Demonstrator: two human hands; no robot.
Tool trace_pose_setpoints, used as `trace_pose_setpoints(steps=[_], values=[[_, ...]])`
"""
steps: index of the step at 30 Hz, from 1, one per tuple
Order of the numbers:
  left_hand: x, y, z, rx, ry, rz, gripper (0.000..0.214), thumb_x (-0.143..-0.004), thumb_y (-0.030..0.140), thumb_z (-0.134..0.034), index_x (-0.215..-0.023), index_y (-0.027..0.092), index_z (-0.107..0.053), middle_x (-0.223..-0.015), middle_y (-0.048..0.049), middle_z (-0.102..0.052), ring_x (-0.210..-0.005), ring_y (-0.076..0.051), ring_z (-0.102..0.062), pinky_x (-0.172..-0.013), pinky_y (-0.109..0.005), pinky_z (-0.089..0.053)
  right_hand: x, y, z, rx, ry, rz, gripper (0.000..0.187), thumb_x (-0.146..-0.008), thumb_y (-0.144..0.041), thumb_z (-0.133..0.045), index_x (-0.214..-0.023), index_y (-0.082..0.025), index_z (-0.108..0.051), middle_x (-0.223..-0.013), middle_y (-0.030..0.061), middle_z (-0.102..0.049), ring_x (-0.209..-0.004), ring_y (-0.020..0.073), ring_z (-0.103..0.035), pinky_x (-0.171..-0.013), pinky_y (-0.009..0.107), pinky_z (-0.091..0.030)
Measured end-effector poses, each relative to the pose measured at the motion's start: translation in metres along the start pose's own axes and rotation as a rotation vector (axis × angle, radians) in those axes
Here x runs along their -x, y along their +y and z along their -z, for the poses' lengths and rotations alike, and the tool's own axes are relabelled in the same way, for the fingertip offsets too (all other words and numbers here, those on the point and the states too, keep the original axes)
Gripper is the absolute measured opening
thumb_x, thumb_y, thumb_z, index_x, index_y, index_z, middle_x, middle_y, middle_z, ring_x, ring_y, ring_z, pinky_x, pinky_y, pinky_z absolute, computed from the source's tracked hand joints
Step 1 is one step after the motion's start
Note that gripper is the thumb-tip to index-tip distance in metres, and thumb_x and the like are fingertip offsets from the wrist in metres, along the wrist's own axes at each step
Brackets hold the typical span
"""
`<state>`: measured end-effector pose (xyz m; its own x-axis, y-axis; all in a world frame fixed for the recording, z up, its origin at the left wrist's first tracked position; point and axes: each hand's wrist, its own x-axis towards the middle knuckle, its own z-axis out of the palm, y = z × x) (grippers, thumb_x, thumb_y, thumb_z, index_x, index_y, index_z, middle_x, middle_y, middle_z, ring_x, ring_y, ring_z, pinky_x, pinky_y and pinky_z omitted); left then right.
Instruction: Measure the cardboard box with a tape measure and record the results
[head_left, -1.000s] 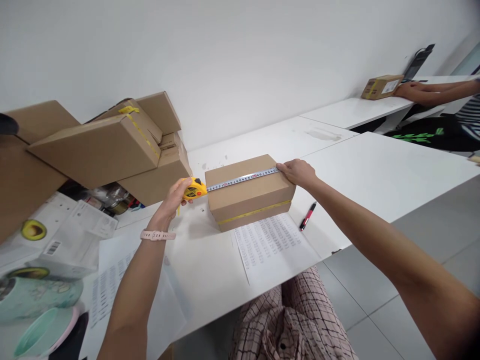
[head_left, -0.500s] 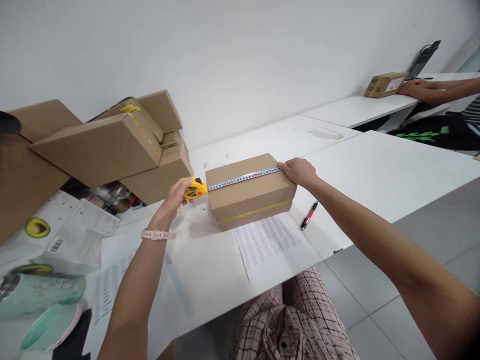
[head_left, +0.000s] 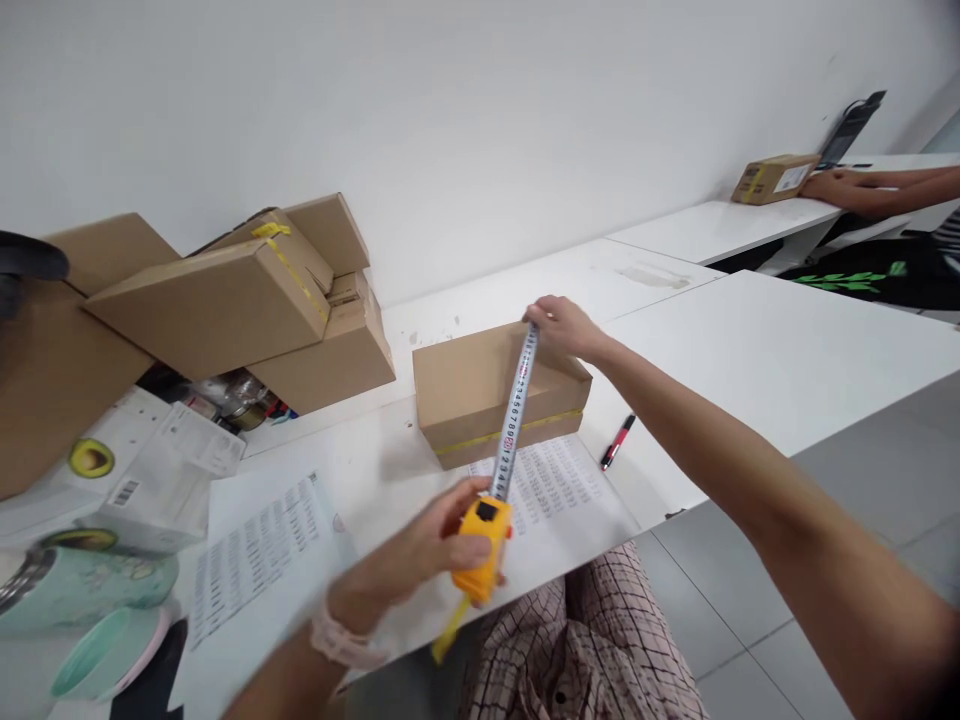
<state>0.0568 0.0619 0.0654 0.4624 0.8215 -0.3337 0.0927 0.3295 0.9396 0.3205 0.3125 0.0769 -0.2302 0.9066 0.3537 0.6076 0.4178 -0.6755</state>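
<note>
My left hand (head_left: 450, 540) is closed round the yellow case of a tape measure (head_left: 480, 550), low over the table's front edge. The extended blade (head_left: 516, 410) slants up and away from it. At the blade's far end, my right hand (head_left: 562, 325) pinches the tip, above the back edge of a brown cardboard box (head_left: 465, 385). The box has a yellow strip of tape along its front side. The blade crosses in front of the box, hiding part of its top. A printed sheet (head_left: 559, 490) lies in front of the box, partly under it.
Cardboard boxes (head_left: 210, 310) are stacked at the left by the wall. A red and black pen (head_left: 618, 442) lies right of the sheet. A mint bottle (head_left: 105, 590), a bowl (head_left: 105, 650) and a white carton (head_left: 150, 470) stand left. Another person's hands (head_left: 825, 190) touch a box (head_left: 772, 180) far right.
The tape measure has swung off the box's top. My left hand moved right and toward me with the case; my right hand moved left and up with the tip.
</note>
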Motion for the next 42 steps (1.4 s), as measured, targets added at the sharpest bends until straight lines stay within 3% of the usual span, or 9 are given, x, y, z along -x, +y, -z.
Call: trace_pose_setpoints(steps=[2,5,10,17,23,33,38,40,42], values=[[-0.012,-0.020,-0.038,0.234,-0.083,-0.028,0.062,-0.080,0.045,-0.080,-0.132,0.025,-0.053,-0.118,-0.0117,-0.064,-0.084,-0.025,-0.076,-0.060,-0.031,-0.061,-0.017,-0.011,-0.019,0.059,-0.094,0.095,0.034,-0.098,-0.027,-0.039,-0.083,-0.018,-0.069,-0.101,0.0122,-0.071,-0.099,0.0252,-0.058,-0.088,0.037,-0.044],[-0.042,-0.031,-0.073,0.432,0.042,-0.140,0.059,-0.077,0.051,-0.081,-0.120,0.022,-0.052,-0.117,-0.0103,-0.063,-0.076,-0.023,-0.075,-0.054,-0.029,-0.061,-0.041,-0.021,-0.049,0.157,-0.173,0.107,0.037,-0.099,-0.028,-0.038,-0.086,-0.019,-0.072,-0.107,0.0139,-0.071,-0.107,0.0289,-0.055,-0.092,0.040,-0.043],[-0.077,-0.019,-0.086,0.501,0.176,-0.203,0.062,-0.074,0.058,-0.079,-0.115,0.018,-0.055,-0.111,-0.0101,-0.065,-0.070,-0.021,-0.074,-0.050,-0.028,-0.059,-0.058,-0.016,-0.071,0.199,-0.203,0.027,0.036,-0.098,-0.041,-0.044,-0.091,-0.022,-0.074,-0.103,0.0121,-0.073,-0.098,0.0275,-0.062,-0.087,0.038,-0.045],[-0.081,-0.018,-0.102,0.562,0.208,-0.202,0.061,-0.074,0.061,-0.077,-0.111,0.016,-0.058,-0.112,-0.0114,-0.066,-0.077,-0.026,-0.075,-0.050,-0.029,-0.058,-0.054,-0.005,-0.071,0.143,-0.262,-0.047,0.045,-0.095,-0.060,-0.044,-0.094,-0.026,-0.075,-0.090,0.0064,-0.076,-0.091,0.0271,-0.067,-0.082,0.035,-0.045],[-0.082,-0.012,-0.104,0.582,0.231,-0.176,0.062,-0.073,0.062,-0.077,-0.110,0.016,-0.059,-0.109,-0.0110,-0.066,-0.075,-0.027,-0.075,-0.050,-0.029,-0.057,-0.051,-0.014,-0.069,0.221,-0.294,-0.040,0.041,-0.096,-0.055,-0.044,-0.087,-0.025,-0.071,-0.089,0.0082,-0.075,-0.097,0.0300,-0.065,-0.094,0.041,-0.043],[-0.090,-0.012,-0.108,0.550,0.261,-0.178,0.063,-0.072,0.064,-0.077,-0.109,0.017,-0.059,-0.118,-0.0135,-0.066,-0.079,-0.028,-0.075,-0.050,-0.031,-0.058,-0.042,-0.027,-0.064,0.222,-0.303,-0.024,0.038,-0.098,-0.043,-0.043,-0.071,-0.023,-0.062,-0.082,0.0066,-0.071,-0.086,0.0259,-0.064,-0.101,0.047,-0.041],[-0.059,-0.015,-0.092,0.445,0.271,-0.196,0.065,-0.071,0.061,-0.079,-0.116,0.020,-0.058,-0.124,-0.0138,-0.065,-0.076,-0.026,-0.074,-0.049,-0.031,-0.058,-0.043,-0.011,-0.037,-0.172,-0.193,0.080,0.053,-0.099,-0.063,-0.039,-0.110,-0.022,-0.071,-0.119,0.0114,-0.072,-0.114,0.0266,-0.062,-0.104,0.042,-0.043],[-0.036,-0.023,-0.080,0.333,0.378,-0.291,0.067,-0.069,0.055,-0.083,-0.123,0.026,-0.056,-0.135,-0.0124,-0.060,-0.084,-0.028,-0.074,-0.056,-0.034,-0.061,-0.030,0.001,-0.012,-0.315,-0.039,0.061,0.068,-0.099,-0.070,-0.027,-0.127,-0.021,-0.065,-0.127,0.0131,-0.069,-0.118,0.0251,-0.061,-0.102,0.039,-0.045],[-0.016,-0.036,-0.064,0.205,0.594,-0.405,0.066,-0.071,0.049,-0.084,-0.127,0.031,-0.054,-0.145,-0.0099,-0.053,-0.094,-0.029,-0.073,-0.070,-0.038,-0.064,-0.004,0.014,0.012,-0.296,0.104,-0.028,0.075,-0.099,-0.072,-0.021,-0.132,-0.020,-0.063,-0.117,0.0132,-0.071,-0.109,0.0245,-0.064,-0.098,0.039,-0.047]])
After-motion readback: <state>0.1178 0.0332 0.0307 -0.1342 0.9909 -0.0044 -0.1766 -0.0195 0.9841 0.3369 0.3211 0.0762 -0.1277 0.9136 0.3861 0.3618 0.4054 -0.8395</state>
